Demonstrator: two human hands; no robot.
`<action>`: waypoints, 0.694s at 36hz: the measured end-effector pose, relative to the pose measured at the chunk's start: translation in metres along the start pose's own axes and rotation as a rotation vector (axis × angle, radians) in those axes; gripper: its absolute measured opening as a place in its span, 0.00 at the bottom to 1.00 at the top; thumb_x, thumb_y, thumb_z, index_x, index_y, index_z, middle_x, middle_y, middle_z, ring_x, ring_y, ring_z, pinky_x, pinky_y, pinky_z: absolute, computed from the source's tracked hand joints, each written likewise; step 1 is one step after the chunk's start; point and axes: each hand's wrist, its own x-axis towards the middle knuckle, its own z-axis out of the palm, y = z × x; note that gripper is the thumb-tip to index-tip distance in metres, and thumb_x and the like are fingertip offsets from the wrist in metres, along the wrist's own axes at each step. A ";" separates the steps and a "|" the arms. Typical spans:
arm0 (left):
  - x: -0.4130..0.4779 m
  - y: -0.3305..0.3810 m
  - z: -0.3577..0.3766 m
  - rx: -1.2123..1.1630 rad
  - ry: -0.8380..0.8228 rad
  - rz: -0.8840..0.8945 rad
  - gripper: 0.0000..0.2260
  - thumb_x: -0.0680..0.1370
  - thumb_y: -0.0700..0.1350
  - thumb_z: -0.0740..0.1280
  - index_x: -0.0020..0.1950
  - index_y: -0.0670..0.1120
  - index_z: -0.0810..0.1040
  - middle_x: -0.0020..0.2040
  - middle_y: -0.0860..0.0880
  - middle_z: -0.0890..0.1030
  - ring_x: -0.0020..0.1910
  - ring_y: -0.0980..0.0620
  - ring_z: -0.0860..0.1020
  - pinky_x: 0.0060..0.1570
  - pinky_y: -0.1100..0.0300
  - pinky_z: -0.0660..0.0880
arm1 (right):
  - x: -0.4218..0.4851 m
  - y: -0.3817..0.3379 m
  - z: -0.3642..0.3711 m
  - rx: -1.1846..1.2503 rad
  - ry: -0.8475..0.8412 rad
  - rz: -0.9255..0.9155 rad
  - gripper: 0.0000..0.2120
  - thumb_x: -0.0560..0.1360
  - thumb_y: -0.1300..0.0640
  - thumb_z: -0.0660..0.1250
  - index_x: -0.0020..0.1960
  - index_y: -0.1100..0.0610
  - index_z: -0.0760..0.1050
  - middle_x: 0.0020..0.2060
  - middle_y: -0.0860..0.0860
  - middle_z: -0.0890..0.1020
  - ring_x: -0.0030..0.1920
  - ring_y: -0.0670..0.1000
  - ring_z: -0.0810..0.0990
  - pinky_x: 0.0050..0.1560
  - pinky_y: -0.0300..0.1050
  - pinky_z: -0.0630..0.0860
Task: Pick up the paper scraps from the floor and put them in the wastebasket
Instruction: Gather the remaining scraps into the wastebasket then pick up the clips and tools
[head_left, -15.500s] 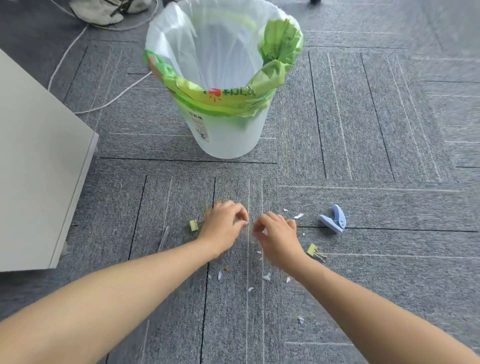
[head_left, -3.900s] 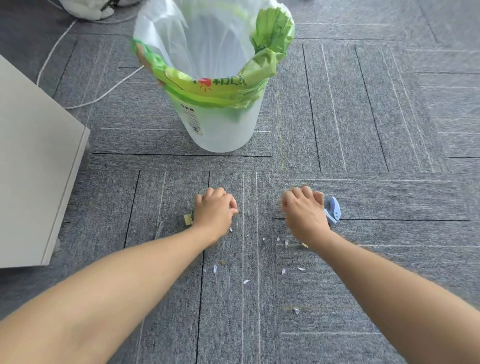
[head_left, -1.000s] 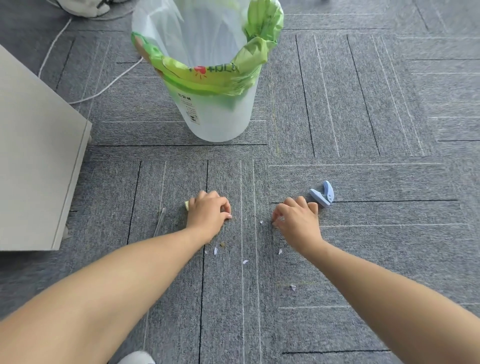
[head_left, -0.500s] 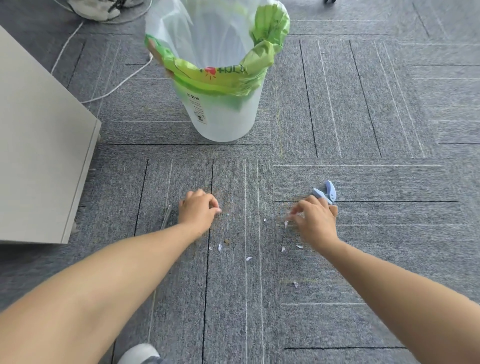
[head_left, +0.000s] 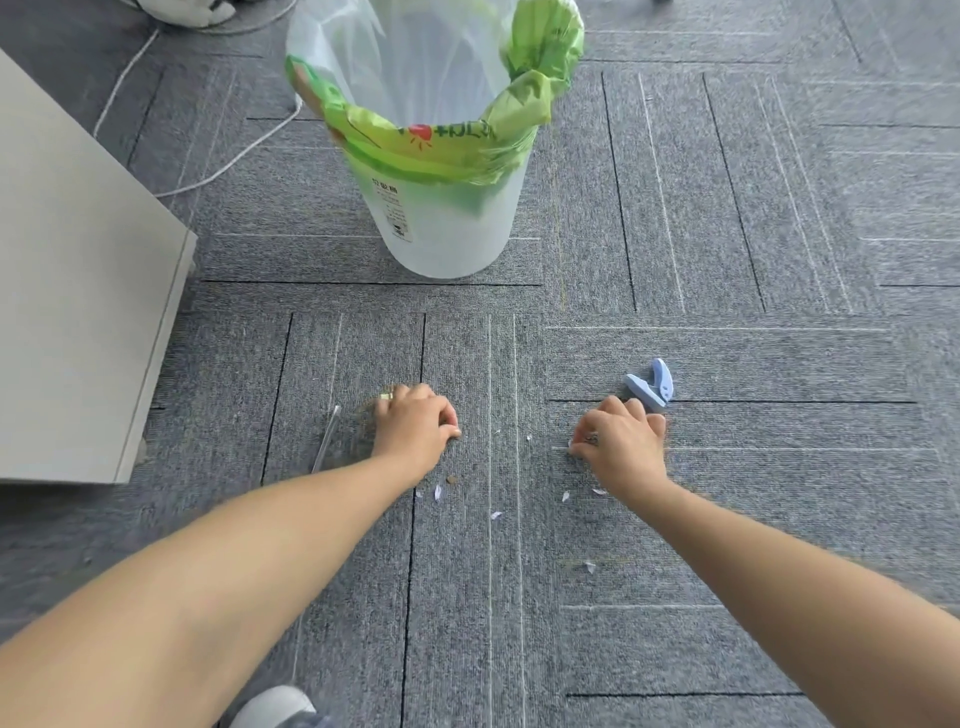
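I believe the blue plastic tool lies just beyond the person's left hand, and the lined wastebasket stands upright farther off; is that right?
Not quite. The head view shows the blue plastic tool just beyond the right hand, not the left hand. The lined wastebasket does stand upright farther off.

Bare carpet floor ran from both hands to the wastebasket, whose lined mouth stood open upward. A small blue tool lay just beyond the right hand. A thin clear strip lay just beside the left hand. A pale cabinet walled off the far left. Paper scraps lay flat, blocking nothing.
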 end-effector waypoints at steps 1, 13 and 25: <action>0.000 0.000 0.000 -0.009 0.002 -0.004 0.05 0.75 0.57 0.69 0.45 0.57 0.78 0.50 0.58 0.72 0.59 0.52 0.68 0.63 0.50 0.60 | 0.000 0.000 0.000 0.005 0.013 0.002 0.08 0.71 0.42 0.71 0.46 0.42 0.75 0.49 0.42 0.73 0.53 0.49 0.66 0.54 0.49 0.60; 0.003 0.001 -0.004 -0.065 0.001 -0.033 0.06 0.72 0.56 0.71 0.45 0.58 0.78 0.49 0.59 0.71 0.59 0.51 0.67 0.61 0.50 0.60 | 0.000 0.001 0.001 0.005 -0.010 -0.023 0.06 0.72 0.42 0.69 0.47 0.41 0.77 0.50 0.42 0.73 0.53 0.48 0.66 0.53 0.49 0.59; -0.003 0.002 0.004 -0.102 0.025 -0.086 0.04 0.74 0.55 0.70 0.44 0.56 0.80 0.55 0.56 0.76 0.61 0.50 0.67 0.63 0.49 0.60 | 0.001 -0.035 0.001 0.054 -0.013 -0.137 0.06 0.75 0.43 0.67 0.48 0.42 0.78 0.50 0.42 0.73 0.57 0.49 0.66 0.57 0.49 0.57</action>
